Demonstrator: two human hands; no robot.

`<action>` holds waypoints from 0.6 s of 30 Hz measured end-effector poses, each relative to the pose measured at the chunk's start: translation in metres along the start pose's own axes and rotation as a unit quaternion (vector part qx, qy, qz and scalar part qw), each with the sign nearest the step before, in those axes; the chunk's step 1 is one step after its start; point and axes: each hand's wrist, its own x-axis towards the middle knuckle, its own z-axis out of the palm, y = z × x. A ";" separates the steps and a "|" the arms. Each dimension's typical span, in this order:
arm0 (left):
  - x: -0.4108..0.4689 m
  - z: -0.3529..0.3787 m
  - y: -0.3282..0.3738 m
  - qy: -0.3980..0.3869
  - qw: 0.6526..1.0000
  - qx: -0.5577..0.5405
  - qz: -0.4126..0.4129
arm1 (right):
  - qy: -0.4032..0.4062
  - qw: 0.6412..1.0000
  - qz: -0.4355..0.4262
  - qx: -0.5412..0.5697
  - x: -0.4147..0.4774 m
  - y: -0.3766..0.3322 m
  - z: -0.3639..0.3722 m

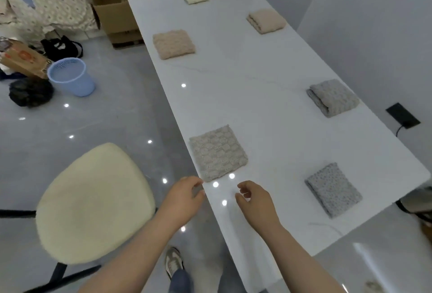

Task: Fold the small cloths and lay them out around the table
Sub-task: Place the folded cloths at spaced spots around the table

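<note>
Evidently soft, light and limp, the nearest folded cloth [218, 153] lies on the surface [233, 70] at twelve o'clock from the left hand [184, 199] and right hand [254, 201], whose fingers are loosely curled and empty; I would pinch it by its edges.

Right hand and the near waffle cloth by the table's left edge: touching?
Apart. The head view shows a strip of bare table between the right hand and the near edge of the waffle cloth.

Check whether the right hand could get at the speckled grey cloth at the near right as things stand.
Probably yes. The right hand hovers empty over the table, and only bare tabletop lies between it and the speckled grey cloth; nothing rests on it.
</note>
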 end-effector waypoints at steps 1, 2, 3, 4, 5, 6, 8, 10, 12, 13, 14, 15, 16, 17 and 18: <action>0.003 -0.006 -0.004 -0.012 1.000 0.006 0.007 | 0.011 1.000 0.013 0.008 -0.004 -0.003 0.005; 0.007 -0.010 -0.007 -0.022 1.000 0.013 0.012 | 0.022 0.999 0.024 0.015 -0.006 -0.006 0.009; 0.011 -0.012 -0.010 -0.032 0.999 0.020 0.018 | 0.033 0.999 0.035 0.021 -0.009 -0.008 0.012; 0.015 -0.014 -0.011 -0.039 0.999 0.026 0.025 | 0.042 0.998 0.047 0.027 -0.011 -0.009 0.014; 0.020 -0.015 -0.012 -0.049 0.998 0.030 0.033 | 0.050 0.997 0.058 0.032 -0.012 -0.009 0.015; 0.024 -0.015 -0.012 -0.058 0.997 0.033 0.041 | 0.058 0.995 0.068 0.034 -0.012 -0.009 0.016; 0.036 -0.014 -0.008 -0.077 0.995 0.037 0.053 | 0.074 0.993 0.086 0.040 -0.009 -0.008 0.016; 0.050 -0.013 -0.002 -0.087 0.993 0.043 0.062 | 0.085 0.990 0.100 0.049 -0.002 -0.007 0.014; 0.063 -0.014 0.004 -0.089 0.993 0.047 0.066 | 0.084 0.989 0.110 0.058 0.007 -0.008 0.011; 0.069 -0.016 0.007 -0.092 0.992 0.051 0.068 | 0.084 0.988 0.116 0.062 0.011 -0.008 0.011; 0.075 -0.017 0.009 -0.094 0.991 0.058 0.074 | 0.085 0.986 0.122 0.068 0.016 -0.009 0.010; 0.081 -0.018 0.011 -0.096 0.990 0.065 0.079 | 0.086 0.985 0.132 0.075 0.020 -0.010 0.010; 0.088 -0.019 0.012 -0.095 0.990 0.069 0.083 | 0.087 0.983 0.141 0.084 0.024 -0.012 0.009; 0.094 -0.021 0.013 -0.095 0.989 0.072 0.084 | 0.087 0.981 0.149 0.092 0.029 -0.013 0.008; 0.100 -0.023 0.013 -0.094 0.989 0.075 0.084 | 0.088 0.979 0.155 0.097 0.032 -0.014 0.008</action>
